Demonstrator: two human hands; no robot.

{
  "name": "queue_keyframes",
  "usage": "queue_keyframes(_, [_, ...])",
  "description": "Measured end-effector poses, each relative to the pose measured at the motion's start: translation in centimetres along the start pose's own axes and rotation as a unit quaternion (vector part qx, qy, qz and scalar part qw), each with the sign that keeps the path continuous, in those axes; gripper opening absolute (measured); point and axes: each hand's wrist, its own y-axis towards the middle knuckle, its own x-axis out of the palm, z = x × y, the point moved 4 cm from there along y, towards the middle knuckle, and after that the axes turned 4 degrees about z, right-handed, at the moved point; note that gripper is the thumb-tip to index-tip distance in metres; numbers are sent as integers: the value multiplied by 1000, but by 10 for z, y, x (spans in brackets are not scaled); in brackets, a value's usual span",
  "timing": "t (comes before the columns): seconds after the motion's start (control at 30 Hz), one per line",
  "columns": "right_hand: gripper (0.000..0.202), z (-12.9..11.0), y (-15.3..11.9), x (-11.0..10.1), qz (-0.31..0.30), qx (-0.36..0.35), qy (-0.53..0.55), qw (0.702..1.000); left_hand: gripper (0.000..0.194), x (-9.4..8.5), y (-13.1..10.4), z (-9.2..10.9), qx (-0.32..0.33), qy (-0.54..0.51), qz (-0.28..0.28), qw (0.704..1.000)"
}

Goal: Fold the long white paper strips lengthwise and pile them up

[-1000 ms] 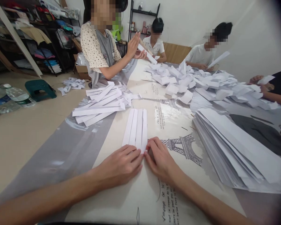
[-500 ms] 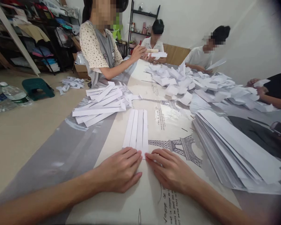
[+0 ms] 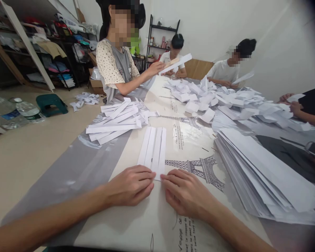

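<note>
Several white folded paper strips (image 3: 147, 147) lie side by side on the table in front of me, pointing away from me. A narrow gap splits the right-hand strips (image 3: 161, 148) from those on the left. My left hand (image 3: 133, 183) is closed at the near end of the strips, thumb and fingertips pinched together there. From the other side, my right hand (image 3: 185, 190) pinches the near right corner with curled fingers. The fingertips of both hands almost meet. What lies under the left fingers is hidden.
A loose heap of folded strips (image 3: 120, 120) is at the left table edge. To the right lies a fanned paper stack (image 3: 265, 175). A large pile of folded papers (image 3: 220, 96) covers the far side. Several co-workers sit around; one holds a strip (image 3: 175, 64).
My left thumb has closed against its fingers, and a gap between the strips has widened. The view has shifted slightly. A co-worker has tilted the strip in their hand upward.
</note>
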Motion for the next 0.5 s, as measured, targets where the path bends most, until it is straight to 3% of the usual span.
queue_keyframes(0.17, [24, -4, 2, 2, -32, -20, -27, 999, 24, -3, 0, 2, 28, 11, -7, 1000])
queue_keyframes(0.5, [21, 5, -1, -4, -8, -27, 19, 999, 27, -1, 1, 4, 56, 64, -74, 994])
